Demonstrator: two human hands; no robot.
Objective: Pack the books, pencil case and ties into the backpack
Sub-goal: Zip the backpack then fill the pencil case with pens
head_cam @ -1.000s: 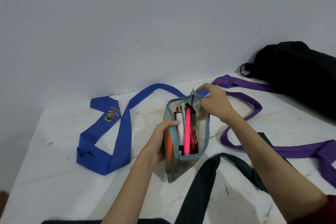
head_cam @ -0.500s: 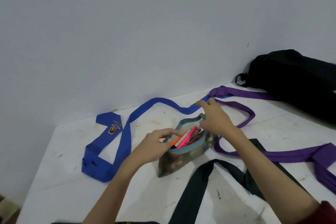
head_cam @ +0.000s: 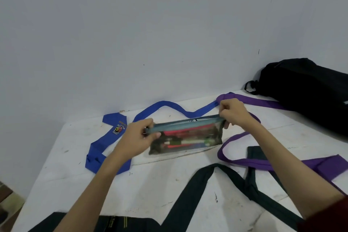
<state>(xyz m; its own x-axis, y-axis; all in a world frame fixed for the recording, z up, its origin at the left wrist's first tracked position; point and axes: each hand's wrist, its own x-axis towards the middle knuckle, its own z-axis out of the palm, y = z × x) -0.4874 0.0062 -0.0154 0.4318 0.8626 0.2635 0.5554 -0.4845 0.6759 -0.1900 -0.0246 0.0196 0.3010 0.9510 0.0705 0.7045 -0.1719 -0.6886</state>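
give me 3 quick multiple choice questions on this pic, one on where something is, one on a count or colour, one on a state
1. Where is the backpack?
A. far right, by the wall
B. near left corner
C. under the pencil case

2. How many ties lie on the table?
A. one
B. three
C. five

3. What is each hand doing?
A. both lie flat on the table
B. each pinches one end of the pencil case
C. both hold the backpack

Key:
1 A, it lies at the table's far right against the wall.
2 B, a blue tie, a purple tie and a dark green tie.
3 B, the left hand and right hand grip the zip ends.
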